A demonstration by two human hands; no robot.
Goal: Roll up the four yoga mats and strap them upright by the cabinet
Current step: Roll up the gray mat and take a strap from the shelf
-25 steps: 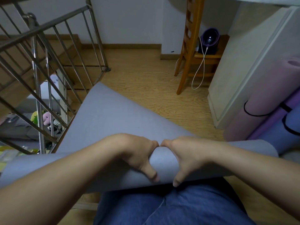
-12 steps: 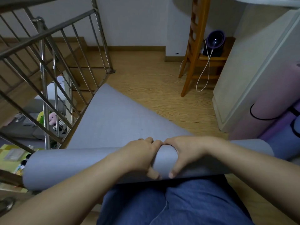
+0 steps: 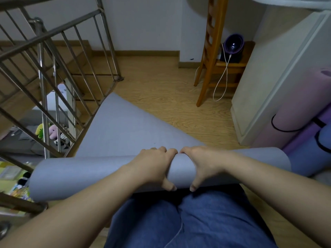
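A grey-blue yoga mat (image 3: 125,129) lies on the wooden floor, its near end rolled into a thick tube across my lap. My left hand (image 3: 157,165) and my right hand (image 3: 200,163) sit side by side on the middle of the roll, fingers curled over its top and thumbs under its near side. At the right, a pink rolled mat (image 3: 293,111) with a black strap leans upright against the white cabinet (image 3: 279,72). A purple rolled mat (image 3: 309,133) and a blue rolled mat (image 3: 315,153) stand beside it.
A steel stair railing (image 3: 53,68) borders the mat's left side, with the stairwell and toys below. A wooden chair (image 3: 211,51) with a small purple fan and a white cable stands at the back right. My knees in blue jeans fill the bottom.
The roll has grown thicker and moved forward over the flat part, which is now shorter. Both hands stayed together on the middle and turned over the roll's top.
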